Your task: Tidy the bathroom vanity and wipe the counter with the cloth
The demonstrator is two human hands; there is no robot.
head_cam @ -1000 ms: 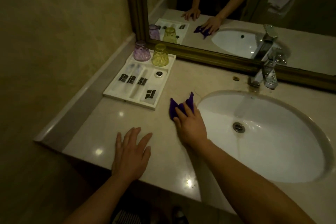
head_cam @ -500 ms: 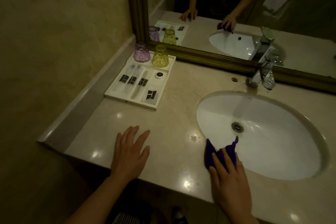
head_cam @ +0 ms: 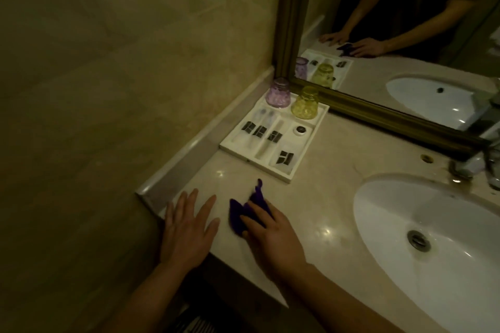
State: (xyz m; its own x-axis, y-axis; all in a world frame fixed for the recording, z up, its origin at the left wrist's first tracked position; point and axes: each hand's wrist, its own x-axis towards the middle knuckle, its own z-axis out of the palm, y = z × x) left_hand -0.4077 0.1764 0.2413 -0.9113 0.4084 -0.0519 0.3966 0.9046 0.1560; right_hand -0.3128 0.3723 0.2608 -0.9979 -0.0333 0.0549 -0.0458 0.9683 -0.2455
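A purple cloth (head_cam: 239, 213) lies bunched on the beige counter (head_cam: 324, 184), just in front of the white amenity tray (head_cam: 290, 171). My right hand (head_cam: 270, 235) presses down on the cloth with its fingers spread over it. My left hand (head_cam: 188, 227) rests flat on the counter's front left corner, fingers apart, a short gap from the cloth. The tray holds several small wrapped toiletries, with a purple glass (head_cam: 278, 92) and a yellow glass (head_cam: 305, 102) upside down at its back.
A white oval sink (head_cam: 433, 224) is set into the counter on the right, with a chrome tap (head_cam: 484, 165) behind it. A gold-framed mirror (head_cam: 378, 111) runs along the back. The tiled wall and its raised skirting (head_cam: 203, 143) bound the left side.
My right hand has swept the cloth from the sink's front rim leftward to the counter in front of the tray. The view has shifted left. My left hand stays flat near the corner.
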